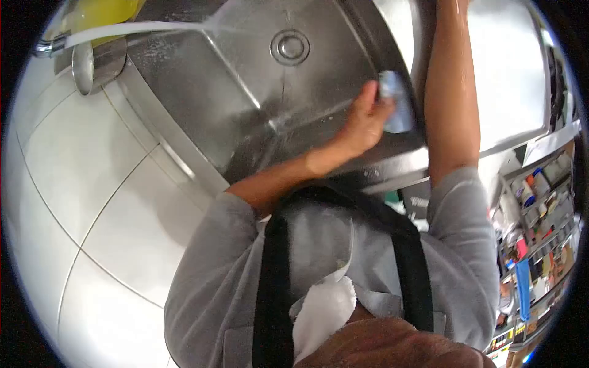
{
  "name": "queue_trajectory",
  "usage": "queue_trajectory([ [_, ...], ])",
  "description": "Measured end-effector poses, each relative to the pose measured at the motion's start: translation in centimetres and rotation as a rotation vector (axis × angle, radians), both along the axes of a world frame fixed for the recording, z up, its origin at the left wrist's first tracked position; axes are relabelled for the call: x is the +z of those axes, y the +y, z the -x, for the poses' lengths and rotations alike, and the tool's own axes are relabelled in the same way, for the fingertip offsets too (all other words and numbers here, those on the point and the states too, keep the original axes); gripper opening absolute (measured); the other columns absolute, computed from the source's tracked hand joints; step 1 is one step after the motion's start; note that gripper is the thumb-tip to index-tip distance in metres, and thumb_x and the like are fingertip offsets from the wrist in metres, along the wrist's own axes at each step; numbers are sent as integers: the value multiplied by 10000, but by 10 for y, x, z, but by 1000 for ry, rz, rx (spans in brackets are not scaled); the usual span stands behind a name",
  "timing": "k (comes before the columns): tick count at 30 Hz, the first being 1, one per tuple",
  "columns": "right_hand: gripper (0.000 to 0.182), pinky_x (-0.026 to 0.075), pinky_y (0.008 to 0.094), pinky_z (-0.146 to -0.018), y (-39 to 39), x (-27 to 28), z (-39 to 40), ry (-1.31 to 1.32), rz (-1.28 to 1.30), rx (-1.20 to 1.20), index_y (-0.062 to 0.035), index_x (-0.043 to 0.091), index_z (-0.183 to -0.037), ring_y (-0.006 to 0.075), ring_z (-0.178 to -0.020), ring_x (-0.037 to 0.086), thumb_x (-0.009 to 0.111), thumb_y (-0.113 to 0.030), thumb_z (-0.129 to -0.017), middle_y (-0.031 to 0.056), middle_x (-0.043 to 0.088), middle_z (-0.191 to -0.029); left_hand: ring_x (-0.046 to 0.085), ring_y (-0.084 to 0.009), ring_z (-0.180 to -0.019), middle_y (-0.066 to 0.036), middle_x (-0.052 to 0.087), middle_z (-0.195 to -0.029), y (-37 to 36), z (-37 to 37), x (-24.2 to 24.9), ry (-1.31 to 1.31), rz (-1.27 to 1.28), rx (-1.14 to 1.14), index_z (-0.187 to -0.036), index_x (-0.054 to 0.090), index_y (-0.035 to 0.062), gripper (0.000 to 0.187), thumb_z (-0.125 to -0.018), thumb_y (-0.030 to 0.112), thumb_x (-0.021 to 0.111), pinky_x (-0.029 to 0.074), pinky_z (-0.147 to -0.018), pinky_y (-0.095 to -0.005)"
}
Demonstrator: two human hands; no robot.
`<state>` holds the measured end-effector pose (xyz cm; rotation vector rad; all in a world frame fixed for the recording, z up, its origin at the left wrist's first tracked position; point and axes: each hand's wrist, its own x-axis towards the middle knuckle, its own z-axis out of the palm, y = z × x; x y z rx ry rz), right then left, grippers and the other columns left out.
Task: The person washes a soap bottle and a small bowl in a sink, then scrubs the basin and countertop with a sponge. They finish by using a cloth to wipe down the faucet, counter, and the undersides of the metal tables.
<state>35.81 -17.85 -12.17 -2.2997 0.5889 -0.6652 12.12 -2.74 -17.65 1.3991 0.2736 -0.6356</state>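
My left hand point(363, 122) is closed around a pale blue cloth or pad point(397, 109), its exact kind blurred. It presses near the right inner wall of the stainless steel sink point(178, 80), at the side nearest my body. My right forearm point(453, 92), with a wet look, stretches forward over the ledge right of the sink. The right hand itself lies beyond the top edge of the picture.
At the upper left, a tap point(52, 46) sends a stream of water point(135, 28) into the sink, towards the round drain point(290, 47). Beside it are a yellow item point(107, 13) and a rounded metal piece point(83, 67). Loaded shelves point(540, 227) stand at the right.
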Motion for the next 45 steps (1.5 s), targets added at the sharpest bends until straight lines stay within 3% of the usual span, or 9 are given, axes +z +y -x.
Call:
queue_trajectory([
  [6,578,433,380,-892,10,-6,6,-64,-166,65,22,525,-1159,346,-1033,567,685,-295,-704,230,597,-1091,440,-275,-1139,-180,472,-1221,-3,-78,-123,105,-131,128,-1250,373,-5,381,-884,72,444,334,-980,-375],
  [10,504,410,375,-914,19,18,4,-45,-239,194,19,518,-1170,364,-1045,545,623,-283,-781,231,579,-1118,282,-326,-1302,-202,314,-1389,-39,-6,-83,-23,-261,-9,-1362,248,-24,590,-825,53,479,219,-1083,-393],
  [16,573,426,427,-899,-5,-13,-5,44,23,25,-6,567,-1061,368,-1018,565,706,-379,-648,212,603,-1060,525,-264,-855,-174,550,-975,42,-271,-43,-568,-356,511,-1061,461,-15,314,-749,-37,432,431,-780,-370],
  [24,487,452,364,-833,1,-8,-5,-81,-83,71,4,595,-999,304,-934,608,731,-308,-651,190,637,-986,489,-311,-1136,-185,524,-1203,11,-187,-89,-202,-477,394,-1181,482,16,363,-824,-31,439,378,-953,-393],
  [28,468,448,333,-845,4,-13,-6,-203,-211,183,11,596,-1015,256,-920,605,748,-261,-665,157,640,-986,544,-191,-809,-70,573,-839,61,-325,-26,-892,-226,887,-941,502,41,201,-769,0,596,434,-719,-327],
  [33,483,444,341,-864,7,-5,-5,-161,-216,166,6,603,-1013,254,-969,602,757,-272,-648,162,637,-1023,494,-195,-896,-82,516,-946,166,-294,-11,-840,-599,1196,-978,440,41,241,-795,38,597,399,-804,-367],
  [35,509,444,354,-861,0,-12,-5,-145,-159,132,4,601,-1022,293,-965,600,753,-283,-630,179,634,-1024,495,-166,-872,-77,515,-947,207,-267,20,-608,-240,1373,-1022,411,29,244,-840,54,572,419,-787,-332],
  [42,483,440,337,-857,5,-6,-5,-175,-199,183,5,593,-1036,260,-943,599,742,-236,-644,163,637,-1014,463,-292,-1025,-141,469,-1051,97,-316,-115,-832,-705,914,-1002,494,44,291,-731,-32,568,379,-872,-398],
  [45,456,438,321,-853,12,-2,-5,-201,-258,230,8,593,-1033,224,-936,595,738,-203,-656,143,639,-1008,443,-223,-914,-52,459,-933,94,-326,-167,-872,-705,776,-910,491,47,194,-876,236,469,377,-802,-385],
])
